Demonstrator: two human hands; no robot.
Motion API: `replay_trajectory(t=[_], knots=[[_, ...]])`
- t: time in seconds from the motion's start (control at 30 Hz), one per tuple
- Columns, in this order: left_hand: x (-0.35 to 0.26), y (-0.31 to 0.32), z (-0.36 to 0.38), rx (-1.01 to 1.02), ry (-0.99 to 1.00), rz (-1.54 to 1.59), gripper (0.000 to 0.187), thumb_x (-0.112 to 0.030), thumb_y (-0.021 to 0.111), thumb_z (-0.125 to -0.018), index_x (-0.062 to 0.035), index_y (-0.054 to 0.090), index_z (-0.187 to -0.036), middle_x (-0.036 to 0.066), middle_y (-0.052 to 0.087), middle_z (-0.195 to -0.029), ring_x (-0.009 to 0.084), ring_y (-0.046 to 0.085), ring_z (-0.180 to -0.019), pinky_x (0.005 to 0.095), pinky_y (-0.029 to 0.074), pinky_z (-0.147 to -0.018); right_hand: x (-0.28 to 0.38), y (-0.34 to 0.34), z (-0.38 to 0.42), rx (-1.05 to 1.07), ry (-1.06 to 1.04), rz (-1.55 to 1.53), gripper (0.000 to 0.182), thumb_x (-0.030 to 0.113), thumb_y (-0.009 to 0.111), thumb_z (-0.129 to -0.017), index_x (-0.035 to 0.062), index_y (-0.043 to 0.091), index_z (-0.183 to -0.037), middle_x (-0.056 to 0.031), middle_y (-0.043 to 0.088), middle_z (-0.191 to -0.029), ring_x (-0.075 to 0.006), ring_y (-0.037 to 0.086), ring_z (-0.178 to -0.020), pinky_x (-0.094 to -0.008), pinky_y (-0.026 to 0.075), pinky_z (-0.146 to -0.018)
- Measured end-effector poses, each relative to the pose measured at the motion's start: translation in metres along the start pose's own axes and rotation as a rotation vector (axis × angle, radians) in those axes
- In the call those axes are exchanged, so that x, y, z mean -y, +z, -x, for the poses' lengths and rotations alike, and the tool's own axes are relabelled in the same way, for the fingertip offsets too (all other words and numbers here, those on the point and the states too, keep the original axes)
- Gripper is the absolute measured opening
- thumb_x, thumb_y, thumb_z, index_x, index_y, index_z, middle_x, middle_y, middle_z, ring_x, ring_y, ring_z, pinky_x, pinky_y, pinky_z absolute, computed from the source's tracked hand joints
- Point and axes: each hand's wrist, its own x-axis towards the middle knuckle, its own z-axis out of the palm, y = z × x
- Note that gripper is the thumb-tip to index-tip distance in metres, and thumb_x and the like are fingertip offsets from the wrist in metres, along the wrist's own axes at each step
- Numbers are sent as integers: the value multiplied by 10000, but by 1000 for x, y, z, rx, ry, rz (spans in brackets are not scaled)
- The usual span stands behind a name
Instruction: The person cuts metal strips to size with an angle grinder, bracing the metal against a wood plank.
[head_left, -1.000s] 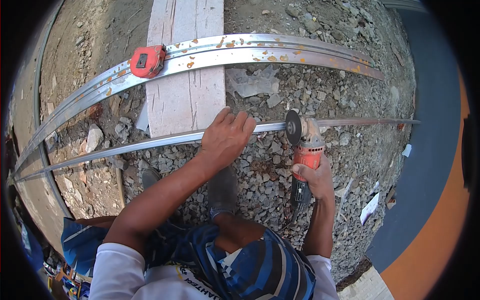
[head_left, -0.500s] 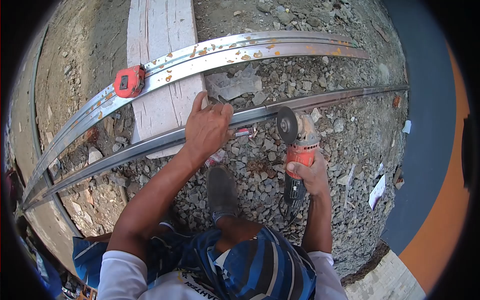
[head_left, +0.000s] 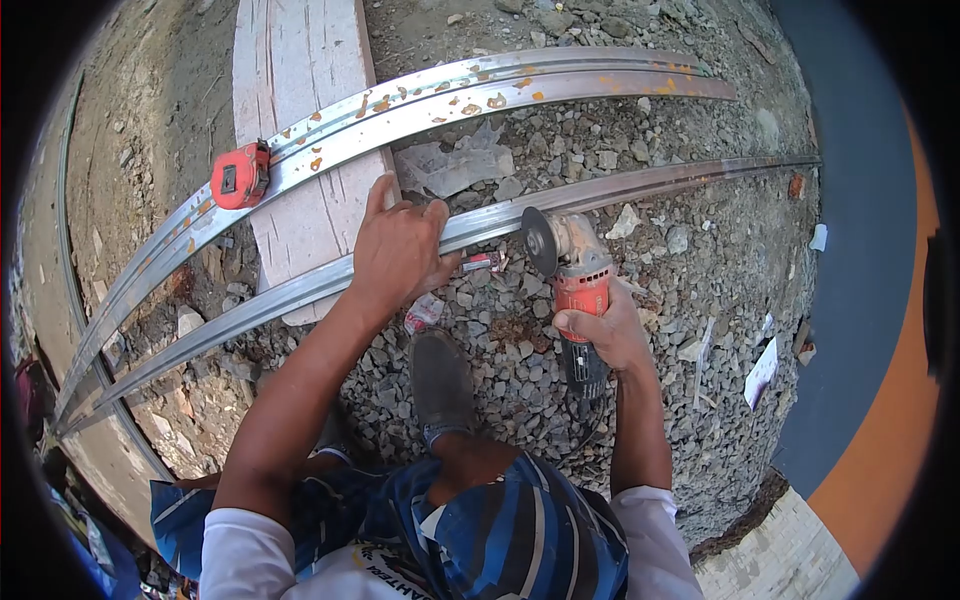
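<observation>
My left hand (head_left: 398, 245) is wrapped round the nearer long metal channel (head_left: 300, 290), its thumb or a finger pointing up over the board. In my right hand (head_left: 612, 328) is a red and black angle grinder (head_left: 582, 290). The grinder's dark disc (head_left: 540, 242) stands upright at the near channel, just right of my left hand; whether it touches the metal I cannot tell. A second channel with rust-coloured spots (head_left: 400, 105) lies farther off across the board. On its left part sits a red tape measure (head_left: 240, 176).
A pale wooden board (head_left: 300, 60) lies under both channels. Grey gravel (head_left: 500, 350) surrounds my shoe (head_left: 440, 380). A small red packet (head_left: 480, 262) is beside the near channel. White scraps lie at right, before a grey and orange surface (head_left: 850, 250).
The grinder has moved left, its disc now nearer my left hand. My left hand and the near channel have shifted slightly, and the channel shows a brighter face.
</observation>
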Motion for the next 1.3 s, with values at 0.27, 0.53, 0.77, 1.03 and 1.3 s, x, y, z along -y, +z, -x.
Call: replay_trajectory(t=[0.27, 0.53, 0.77, 1.03, 1.3], knots=[[6, 11, 0, -79, 34, 20, 389, -354, 783, -744, -60, 607, -927, 148, 675, -700, 308, 691, -727, 472, 258, -1205, -1, -5, -7, 12, 6, 111, 596, 224, 834, -722, 1, 599, -1222, -44, 660, -1055, -125, 601, -921, -298, 501, -851], [9, 16, 1, -100, 41, 41, 382, -337, 782, -726, -62, 602, -919, 147, 680, -726, 309, 694, -755, 471, 265, -1200, 4, -6, -7, 35, 26, 156, 567, 226, 838, -717, 3, 618, -1190, -32, 661, -1030, -120, 597, -894, -293, 500, -830], [9, 14, 2, -103, 45, 62, 367, -315, 769, -723, -57, 596, -919, 160, 674, -721, 319, 692, -755, 478, 274, -1192, 4, -6, -8, 29, 27, 125, 497, 216, 840, -737, 4, 615, -1126, -23, 649, -959, -109, 592, -823, -282, 507, -755], [9, 15, 2, -111, 37, 64, 344, -300, 772, -723, -61, 599, -901, 168, 674, -711, 327, 698, -764, 475, 283, -1187, 3, -5, -10, 26, 28, 98, 458, 204, 846, -745, 11, 614, -1088, -17, 644, -918, -101, 589, -781, -280, 503, -710], [8, 13, 2, -92, 26, 61, 374, -310, 796, -719, -62, 608, -927, 157, 681, -716, 321, 703, -773, 467, 285, -1186, 5, -3, -13, -11, -3, 142, 478, 193, 839, -751, 1, 603, -1119, -30, 651, -941, -108, 596, -796, -286, 512, -718]])
